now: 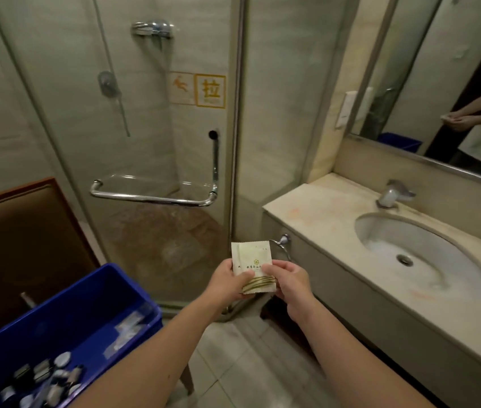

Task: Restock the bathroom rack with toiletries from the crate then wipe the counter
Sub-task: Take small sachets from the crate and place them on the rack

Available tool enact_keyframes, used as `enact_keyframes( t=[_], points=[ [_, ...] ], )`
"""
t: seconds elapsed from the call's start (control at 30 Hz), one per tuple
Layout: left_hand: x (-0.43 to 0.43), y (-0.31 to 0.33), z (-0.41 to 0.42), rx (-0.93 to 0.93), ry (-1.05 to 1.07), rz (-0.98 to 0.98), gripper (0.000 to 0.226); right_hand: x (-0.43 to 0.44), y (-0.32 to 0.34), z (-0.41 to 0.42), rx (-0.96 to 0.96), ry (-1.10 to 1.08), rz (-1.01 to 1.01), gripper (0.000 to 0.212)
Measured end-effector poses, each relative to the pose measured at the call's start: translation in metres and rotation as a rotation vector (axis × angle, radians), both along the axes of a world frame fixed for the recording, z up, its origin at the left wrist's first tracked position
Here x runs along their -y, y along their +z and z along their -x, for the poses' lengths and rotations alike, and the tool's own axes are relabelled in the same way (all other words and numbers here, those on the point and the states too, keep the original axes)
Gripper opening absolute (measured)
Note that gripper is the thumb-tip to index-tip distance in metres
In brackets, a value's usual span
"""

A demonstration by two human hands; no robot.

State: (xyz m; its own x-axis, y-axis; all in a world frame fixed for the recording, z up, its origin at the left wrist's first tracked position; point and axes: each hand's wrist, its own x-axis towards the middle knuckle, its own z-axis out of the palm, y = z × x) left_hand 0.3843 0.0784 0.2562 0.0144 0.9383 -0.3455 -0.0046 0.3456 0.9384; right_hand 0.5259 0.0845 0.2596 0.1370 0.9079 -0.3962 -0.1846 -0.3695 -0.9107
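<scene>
A pale green toiletry sachet [252, 262] with gold stripes is held upright in front of me, above the floor. My left hand [227, 282] pinches its left edge and my right hand [290, 282] pinches its right edge. The blue crate [92, 298] stands at the lower left, holding several small dark bottles [44, 378] and clear wrapped packets [128, 328]. The beige counter [315, 213] with its oval sink [410, 254] lies to the right of my hands. A glass shelf [145, 181] sits behind the shower door's chrome bar [150, 198].
The glass shower enclosure with a yellow warning sign [198, 89] fills the wall ahead. A chrome tap [392, 194] stands behind the sink, and a mirror [445, 83] hangs above it. A brown padded panel [18, 237] is at the left. A towel ring [282, 245] hangs on the counter's side.
</scene>
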Motion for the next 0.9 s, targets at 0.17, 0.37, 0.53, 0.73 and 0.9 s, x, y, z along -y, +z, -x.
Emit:
enact_keyframes(
  t=[0.17,0.37,0.53,0.73,0.9],
  points=[
    [-0.007,-0.003,-0.067,0.016,-0.069,-0.01,0.031,0.005,-0.002,-0.067,0.017,-0.022,0.006,0.021],
    [-0.014,-0.007,-0.145,0.018,-0.181,-0.046,0.029,0.009,-0.007,-0.141,0.018,-0.076,-0.006,0.031],
    [-0.017,-0.008,-0.201,0.005,-0.218,-0.05,0.031,0.017,-0.002,-0.192,0.044,-0.141,-0.033,0.032],
    [-0.016,-0.002,-0.252,-0.067,-0.315,-0.095,0.024,0.029,-0.001,-0.242,0.068,-0.255,-0.022,0.031],
    [-0.019,0.0,-0.293,-0.102,-0.436,-0.109,0.021,0.039,-0.003,-0.278,0.058,-0.37,-0.012,0.034]
  ],
)
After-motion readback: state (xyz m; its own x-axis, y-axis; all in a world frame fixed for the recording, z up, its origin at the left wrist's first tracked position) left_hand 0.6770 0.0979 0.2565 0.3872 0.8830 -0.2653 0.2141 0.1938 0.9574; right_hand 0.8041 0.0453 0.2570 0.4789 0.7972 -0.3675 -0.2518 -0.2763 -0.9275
